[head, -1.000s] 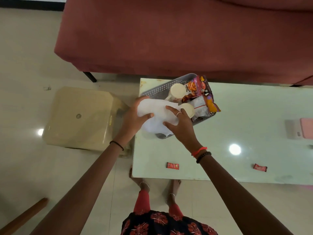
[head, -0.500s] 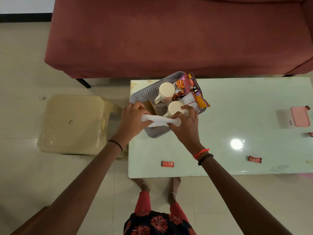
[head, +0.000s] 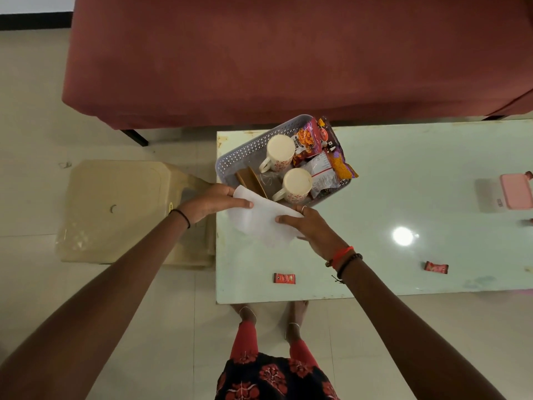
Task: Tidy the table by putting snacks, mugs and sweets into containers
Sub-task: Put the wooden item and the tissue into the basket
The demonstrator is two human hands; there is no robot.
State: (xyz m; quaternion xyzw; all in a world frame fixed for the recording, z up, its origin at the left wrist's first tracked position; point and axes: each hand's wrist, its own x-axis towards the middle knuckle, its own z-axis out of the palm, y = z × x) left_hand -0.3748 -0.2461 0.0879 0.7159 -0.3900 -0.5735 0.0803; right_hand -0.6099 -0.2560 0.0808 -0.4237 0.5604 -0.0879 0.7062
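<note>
**A:** What are the hands holding?

**B:** A thin white sheet (head: pixel 261 223), soft and a little crumpled, faintly see-through along its lower edge. The left hand (head: pixel 210 202) pinches its left end, thumb on top and fingers underneath. The right hand (head: pixel 313 230) pinches its right side.

**A:** Where does it sit?

**B:** It is stretched between the two hands above the left end of the table (head: pixel 403 174). Its upper corner overlaps the near rim of the grey basket (head: pixel 245 150).

**A:** And the basket?

**B:** It is perforated plastic, set at an angle in the table's far left corner. Two cream mugs with red-patterned sides stand inside, the far mug (head: pixel 279 153) and the near mug (head: pixel 297 184), handles pointing left. The snack packets (head: pixel 323 148) lean against its right wall and poke over the rim. Flat brown pieces (head: pixel 251 180) are propped in its left part.

**A:** Anything loose?

**B:** Two red-wrapped sweets lie near the front edge. The left sweet (head: pixel 284 278) lies beside the right forearm and the right sweet (head: pixel 436 267) well apart from it. A pink box (head: pixel 516 190) sits at the right edge.
</note>
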